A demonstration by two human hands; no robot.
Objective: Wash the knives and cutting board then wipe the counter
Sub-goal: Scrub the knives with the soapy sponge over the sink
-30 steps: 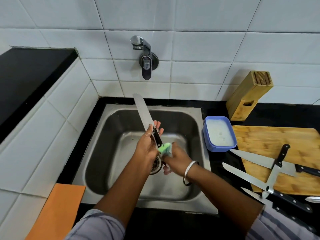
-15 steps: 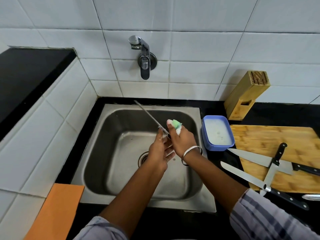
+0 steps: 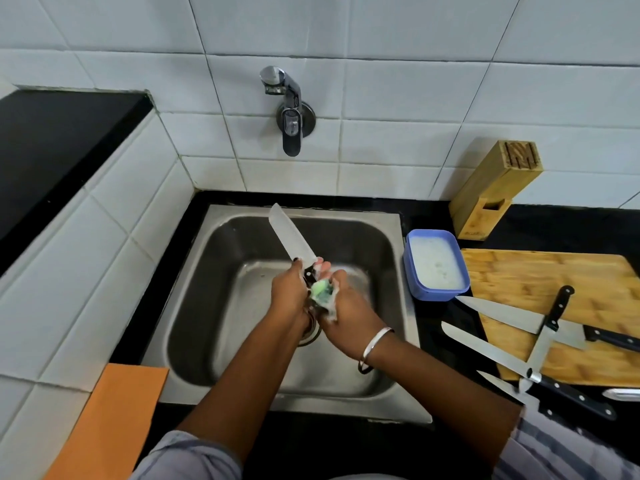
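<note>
At frame centre, over the sink (image 3: 221, 306), a knife (image 3: 291, 239) is grasped by the left hand (image 3: 290, 293); a sponge (image 3: 322, 290) is clenched in the right hand (image 3: 346, 311) against its handle.

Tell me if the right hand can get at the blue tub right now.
Probably yes: the right hand, gripping the green sponge, hovers over the sink beside the blue tub, with only the sink's rim between.

A home kitchen — steel sink (image 3: 221, 306), tiled wall (image 3: 381, 81), knife block (image 3: 491, 192).
</note>
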